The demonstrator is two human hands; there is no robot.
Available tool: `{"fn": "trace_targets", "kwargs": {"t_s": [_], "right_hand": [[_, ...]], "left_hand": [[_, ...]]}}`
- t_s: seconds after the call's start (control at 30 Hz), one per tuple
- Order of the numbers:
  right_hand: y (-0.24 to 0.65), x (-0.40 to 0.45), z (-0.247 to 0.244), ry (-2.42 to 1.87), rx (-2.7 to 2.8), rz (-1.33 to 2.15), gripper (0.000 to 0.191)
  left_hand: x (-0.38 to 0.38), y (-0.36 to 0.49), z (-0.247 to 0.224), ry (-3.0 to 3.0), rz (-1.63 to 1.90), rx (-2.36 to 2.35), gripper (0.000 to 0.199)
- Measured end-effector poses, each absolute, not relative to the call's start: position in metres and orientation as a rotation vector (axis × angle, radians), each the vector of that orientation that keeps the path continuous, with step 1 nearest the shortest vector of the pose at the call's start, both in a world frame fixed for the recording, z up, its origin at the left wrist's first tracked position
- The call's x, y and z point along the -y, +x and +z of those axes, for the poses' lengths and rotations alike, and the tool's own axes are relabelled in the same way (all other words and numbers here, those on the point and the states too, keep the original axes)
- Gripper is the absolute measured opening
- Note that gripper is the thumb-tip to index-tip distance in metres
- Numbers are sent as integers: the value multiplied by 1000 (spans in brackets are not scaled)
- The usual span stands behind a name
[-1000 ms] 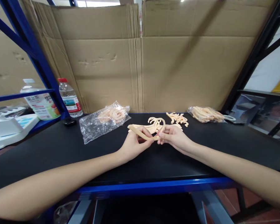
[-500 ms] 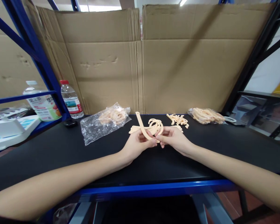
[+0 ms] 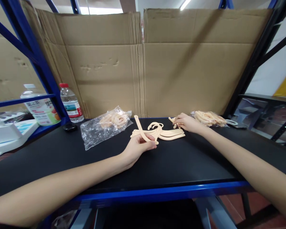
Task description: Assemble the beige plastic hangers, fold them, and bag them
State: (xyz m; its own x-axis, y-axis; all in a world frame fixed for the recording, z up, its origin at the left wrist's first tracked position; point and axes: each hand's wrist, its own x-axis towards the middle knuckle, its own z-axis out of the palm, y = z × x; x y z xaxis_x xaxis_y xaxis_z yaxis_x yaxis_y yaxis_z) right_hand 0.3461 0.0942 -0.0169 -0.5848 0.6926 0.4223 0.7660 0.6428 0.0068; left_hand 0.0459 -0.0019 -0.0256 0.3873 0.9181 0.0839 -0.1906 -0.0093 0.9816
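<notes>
My left hand (image 3: 141, 143) is closed on a beige plastic hanger arm (image 3: 140, 127), a flat curved strip with a hole at its upper end, held tilted above the table. Just behind it lies a stack of beige folding hangers (image 3: 170, 134) with curled hooks on top. Further right, my right hand (image 3: 186, 123) reaches down into the small pile of beige hook pieces (image 3: 171, 119). Its fingers are bent together among the pieces, and what they pinch is hidden. Most of that pile is covered by the hand.
A clear plastic bag (image 3: 95, 135) with beige parts lies left; another filled bag (image 3: 209, 118) lies right. A red-capped water bottle (image 3: 71, 106), a black object (image 3: 70, 127) and a larger bottle (image 3: 41, 109) stand at the left. Cardboard (image 3: 105, 76) walls the table's back.
My right hand has let go of the pieces held with my left and moved right and back to the hook pile. My left hand keeps the hanger arm. The view has shifted slightly.
</notes>
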Motion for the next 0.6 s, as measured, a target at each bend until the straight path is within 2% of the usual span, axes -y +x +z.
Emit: {"fn": "trace_targets", "kwargs": {"t_s": [0.27,0.43,0.6], "right_hand": [[343,-110,-33,-1119,2463,-131,20],[337,-102,-24,-1097,2064,9,19],[319,-80,-5,-1057,1666,183,26]], "left_hand": [[3,46,-25,1216,1040,-731,23],[3,45,-24,1137,1059,-730,23],[4,45,-23,1083,1072,-711,21]]}}
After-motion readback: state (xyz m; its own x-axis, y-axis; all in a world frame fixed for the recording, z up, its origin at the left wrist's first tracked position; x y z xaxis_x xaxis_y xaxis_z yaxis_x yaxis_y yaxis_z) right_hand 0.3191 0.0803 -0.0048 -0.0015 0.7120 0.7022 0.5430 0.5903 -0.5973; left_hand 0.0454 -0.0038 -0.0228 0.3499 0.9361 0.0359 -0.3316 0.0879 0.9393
